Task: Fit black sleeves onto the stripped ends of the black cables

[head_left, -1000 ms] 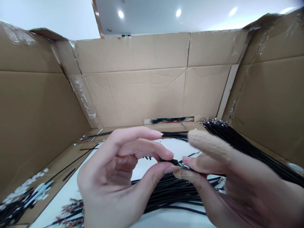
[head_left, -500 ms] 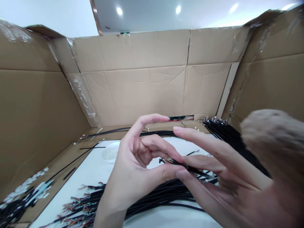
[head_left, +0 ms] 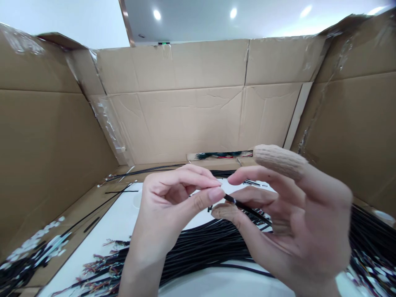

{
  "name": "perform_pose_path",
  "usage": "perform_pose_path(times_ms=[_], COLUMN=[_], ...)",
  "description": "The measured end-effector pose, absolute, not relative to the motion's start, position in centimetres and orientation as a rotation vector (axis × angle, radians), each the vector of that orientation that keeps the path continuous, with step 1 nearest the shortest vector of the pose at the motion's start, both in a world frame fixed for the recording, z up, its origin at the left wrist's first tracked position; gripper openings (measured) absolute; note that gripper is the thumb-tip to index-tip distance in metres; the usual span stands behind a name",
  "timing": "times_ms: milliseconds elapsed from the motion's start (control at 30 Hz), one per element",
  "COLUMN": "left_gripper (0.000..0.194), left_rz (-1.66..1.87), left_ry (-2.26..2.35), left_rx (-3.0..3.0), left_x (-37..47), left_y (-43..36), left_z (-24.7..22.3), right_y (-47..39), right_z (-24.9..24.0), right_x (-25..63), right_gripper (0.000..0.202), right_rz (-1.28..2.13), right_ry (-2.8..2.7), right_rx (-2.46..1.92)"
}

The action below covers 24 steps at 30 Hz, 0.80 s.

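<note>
Between my hands runs a thin black cable (head_left: 249, 210), slanting down to the right. My left hand (head_left: 167, 206) pinches its end between thumb and fingertips, which hide the tip. My right hand (head_left: 300, 227) grips the cable a little further along, with its thumb below and fingers curled round it. Tan covers sit on the right thumb and one raised finger. Below both hands, a thick bundle of black cables (head_left: 210, 247) lies on the white table surface (head_left: 244, 282). Stripped coloured wire ends (head_left: 102, 266) fan out from the bundle's left side.
Cardboard walls (head_left: 185, 119) enclose the table at the back and sides. More black cables (head_left: 374, 225) lie at the right, others (head_left: 148, 169) along the back edge. White connectors (head_left: 37, 239) and dark cables are at the left. A slot in the back wall shows dark green strands (head_left: 216, 155).
My right hand has turned, its covered finger swinging left and up. My left fingers have drawn together over the cable end, hiding the coloured wires that showed before.
</note>
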<state>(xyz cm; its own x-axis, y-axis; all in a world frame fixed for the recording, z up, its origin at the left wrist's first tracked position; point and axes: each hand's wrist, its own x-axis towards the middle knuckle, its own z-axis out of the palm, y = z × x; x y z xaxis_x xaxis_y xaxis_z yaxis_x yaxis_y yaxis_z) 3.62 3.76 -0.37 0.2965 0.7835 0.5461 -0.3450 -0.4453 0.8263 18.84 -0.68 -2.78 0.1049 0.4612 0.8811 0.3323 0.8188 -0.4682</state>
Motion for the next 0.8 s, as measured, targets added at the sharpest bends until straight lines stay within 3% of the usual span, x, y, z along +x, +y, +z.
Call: perform_pose_path(times_ms=[67, 200, 567, 800], left_gripper=[0.012, 0.008, 0.027, 0.015], left_rz=[1.400, 1.503, 1.581, 1.345], left_ry=[0.468, 0.586, 0.651, 0.421], left_rx=[1.526, 1.573, 1.609, 1.537], left_x=[3.4, 3.2, 4.2, 3.8], left_y=[3.8, 3.6, 2.8, 3.5], left_z=[-0.4, -0.4, 0.1, -0.6], right_y=[-0.6, -0.4, -0.6, -0.6], right_z=[-3.2, -3.0, -2.6, -2.5], right_x=[19.0, 19.2, 18.9, 18.9], right_gripper=[0.077, 0.072, 0.068, 0.024], right_rz=[0.132, 0.227, 0.279, 0.196], right_ry=[-1.529, -1.555, -1.497, -1.507], right_rx=[-0.648, -0.660, -0.662, -0.671])
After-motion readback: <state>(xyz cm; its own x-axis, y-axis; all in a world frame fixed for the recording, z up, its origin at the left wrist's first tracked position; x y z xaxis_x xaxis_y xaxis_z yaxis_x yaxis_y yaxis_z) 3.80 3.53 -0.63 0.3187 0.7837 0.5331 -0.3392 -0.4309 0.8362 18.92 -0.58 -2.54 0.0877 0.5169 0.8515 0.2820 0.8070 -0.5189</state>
